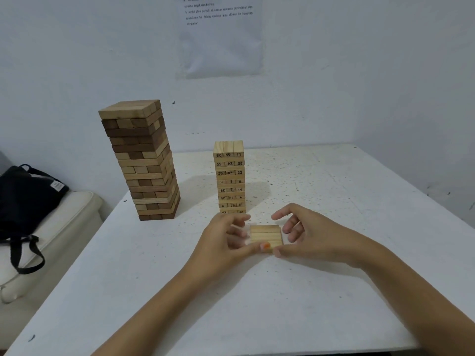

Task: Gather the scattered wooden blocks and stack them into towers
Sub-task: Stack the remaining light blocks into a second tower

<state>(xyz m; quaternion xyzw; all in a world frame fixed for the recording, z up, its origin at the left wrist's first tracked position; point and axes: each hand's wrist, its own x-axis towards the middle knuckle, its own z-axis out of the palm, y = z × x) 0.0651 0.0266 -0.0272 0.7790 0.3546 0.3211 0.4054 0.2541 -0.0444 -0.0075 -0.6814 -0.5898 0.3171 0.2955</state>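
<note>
The white wall (359, 73) closes the scene at the back and at the right. The table (128, 278) is pushed into this corner, so the towers have a steady, flat ground. To the left of the table there is a pale seat (72, 214), and on it lies a black bag (25, 196), well apart from the work. A printed sheet (221, 42) hangs on the wall above.

The big tower (144, 163) stands at the far left part of the table. It is made of light and dark blocks in crossed layers, and this crossing is probably what keeps it upright. It looks finished.

The small tower (230, 176) stands near the middle, to the right of the big one and apart from it. Its blocks are pale and carry numbers, three in each layer.

Just in front of its foot both hands meet. The left hand (226, 240) has its fingers curled against the left side of a few small blocks (266, 235), with the thumb on the near edge. The right hand (308, 235) grasps the same blocks from the right: its thumb is at the near corner, its fingers are bent at the right end, and the index finger is raised above.

The blocks lie side by side like one flat layer. I think the hands press them together from both sides so that the edges become even. If the blocks rest on the table or are a little lifted, I cannot tell. No other loose blocks are visible, so the task seems close to its end.
</note>
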